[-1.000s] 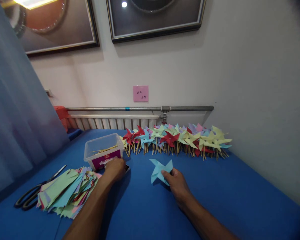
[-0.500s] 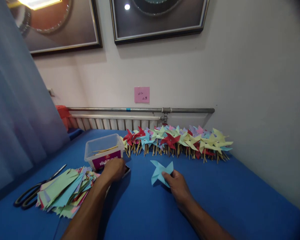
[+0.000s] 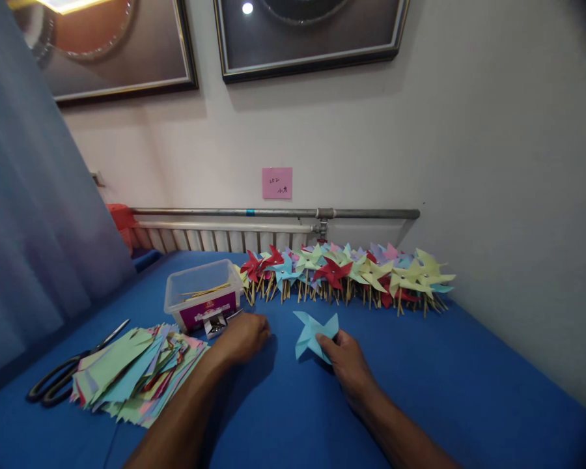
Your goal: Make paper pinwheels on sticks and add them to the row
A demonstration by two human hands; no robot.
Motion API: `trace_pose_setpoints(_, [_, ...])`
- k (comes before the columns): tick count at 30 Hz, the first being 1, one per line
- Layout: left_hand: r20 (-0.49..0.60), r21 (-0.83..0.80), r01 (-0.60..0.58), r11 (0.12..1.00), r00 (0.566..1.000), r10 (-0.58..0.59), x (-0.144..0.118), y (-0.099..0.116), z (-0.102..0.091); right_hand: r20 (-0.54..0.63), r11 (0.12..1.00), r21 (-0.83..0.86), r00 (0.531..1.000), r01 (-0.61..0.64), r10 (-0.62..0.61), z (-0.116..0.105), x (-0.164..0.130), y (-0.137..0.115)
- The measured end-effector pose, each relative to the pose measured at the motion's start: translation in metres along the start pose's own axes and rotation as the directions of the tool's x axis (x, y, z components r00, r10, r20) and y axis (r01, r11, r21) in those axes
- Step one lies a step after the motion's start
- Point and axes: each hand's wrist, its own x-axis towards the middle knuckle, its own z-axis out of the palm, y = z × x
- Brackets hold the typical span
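1. The light blue paper pinwheel (image 3: pixel 313 332) has four pointed blades folded toward its middle. It stands tilted just above the blue table (image 3: pixel 459 371), near the middle, with its lower right blade pinched in the fingers of the right hand (image 3: pixel 348 357). No stick shows on it.
2. The right hand is closed on that blade, thumb on top, knuckles toward the camera.
3. The left hand (image 3: pixel 244 336) lies palm down on the table, fingers curled, just left of the pinwheel and not touching it. Whether it holds anything cannot be told.
4. A small open box (image 3: pixel 215 322) lies just beside the left hand, in front of a clear plastic tub (image 3: pixel 202 296).
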Motion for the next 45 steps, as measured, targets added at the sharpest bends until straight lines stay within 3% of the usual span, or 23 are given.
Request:
trace_pose_setpoints(3, [0.043, -0.009, -0.087, 0.996, 0.995, 0.087, 0.002, 0.016, 0.014, 0.006, 1.000, 0.004, 1.000, -0.004, 0.003, 0.000, 0.002, 0.002])
trace_pose_setpoints(7, [0.097, -0.028, -0.102, 0.994, 0.990, 0.104, 0.003, 0.023, 0.023, 0.011, 1.000, -0.006, 1.000, 0.000, 0.000, -0.002, 0.005, 0.006])
trace_pose_setpoints(16, [0.053, 0.063, -0.199, 0.978, 0.979, 0.195, 0.002, 0.021, 0.031, 0.020, 1.000, 0.018, 1.000, -0.009, 0.008, -0.001, 0.004, 0.005])
trace_pose_setpoints(19, [0.003, -0.038, -0.182, 0.983, 0.983, 0.182, 0.004, 0.018, 0.031, 0.016, 1.000, 0.016, 1.000, -0.004, 0.003, -0.001, 0.002, 0.002])
trace_pose_setpoints(21, [-0.062, -0.217, -0.168, 0.962, 0.986, 0.158, 0.005, 0.016, 0.028, 0.011, 1.000, 0.016, 1.000, 0.004, -0.004, -0.001, 0.002, 0.002])
trace_pose_setpoints(23, [-0.141, -0.466, -0.177, 0.867, 0.982, 0.125, 0.008, 0.016, 0.025, 0.008, 1.000, 0.022, 1.000, 0.007, -0.008, -0.001, 0.003, 0.003])
trace_pose_setpoints(26, [-0.237, -0.754, -0.233, 0.615, 0.969, 0.076, 0.011, 0.023, 0.028, 0.017, 0.996, 0.084, 1.000, -0.001, 0.000, 0.000, 0.004, 0.004])
trace_pose_setpoints(30, [-0.276, -0.902, -0.255, 0.348, 0.961, -0.011, 0.013, 0.042, 0.041, 0.057, 0.969, 0.245, 0.998, -0.022, 0.008, 0.002, 0.004, 0.006])
trace_pose_setpoints(33, [-0.266, -0.939, -0.243, 0.244, 0.962, -0.064, 0.012, 0.054, 0.050, 0.075, 0.969, 0.248, 0.997, -0.015, -0.004, 0.003, 0.005, 0.008])
trace_pose_setpoints(36, [-0.290, -0.930, -0.263, 0.255, 0.954, -0.074, 0.011, 0.059, 0.054, 0.091, 0.979, 0.202, 0.995, 0.022, -0.041, 0.004, 0.007, 0.012])
trace_pose_setpoints(45, [-0.308, -0.867, -0.270, 0.419, 0.951, -0.023, 0.009, 0.058, 0.054, 0.116, 0.987, 0.155, 0.992, 0.039, -0.057, 0.009, 0.002, 0.013])
